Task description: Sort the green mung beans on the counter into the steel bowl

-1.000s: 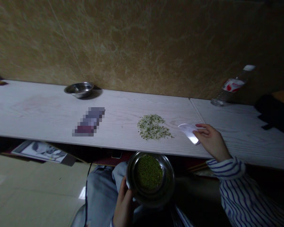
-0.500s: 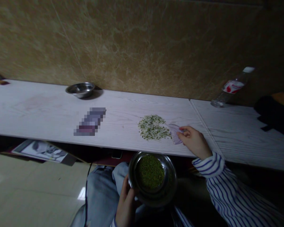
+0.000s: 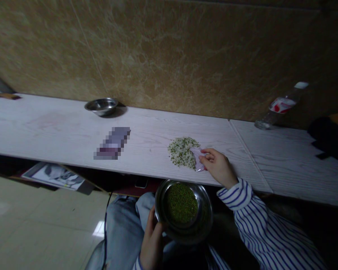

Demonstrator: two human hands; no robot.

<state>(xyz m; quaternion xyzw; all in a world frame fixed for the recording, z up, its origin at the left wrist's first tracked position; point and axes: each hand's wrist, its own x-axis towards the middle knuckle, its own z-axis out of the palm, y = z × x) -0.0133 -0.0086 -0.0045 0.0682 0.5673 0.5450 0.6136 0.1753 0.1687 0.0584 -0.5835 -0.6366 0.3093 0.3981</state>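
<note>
My right hand [image 3: 216, 165] pinches a thin, see-through plastic scraper [image 3: 197, 157] between thumb and fingers. The scraper's curved edge meets the right side of a flat pile of white grains mixed with small green beans [image 3: 182, 152] on the white wood-grain table [image 3: 146, 161]. Below the table's front edge, my left hand [image 3: 153, 238] grips the left rim of a steel bowl [image 3: 205, 213], with the thumb at the rim and the other fingers partly hidden. Many small green beans, like mung beans [image 3: 181, 202], lie in this bowl.
A second steel bowl [image 3: 101, 108] stands by the wall, with a blurred-out flat object [image 3: 112, 143] in front of it. At the right are a clear bottle [image 3: 281, 105] and a dark cloth item [image 3: 329, 131]. A shelf with a picture [image 3: 56, 176] sits under the tabletop.
My right hand has moved left with the scraper, from bare table to the pile, whose right edge is now pushed inward. My left hand still holds the bowl; the view has shifted slightly.
</note>
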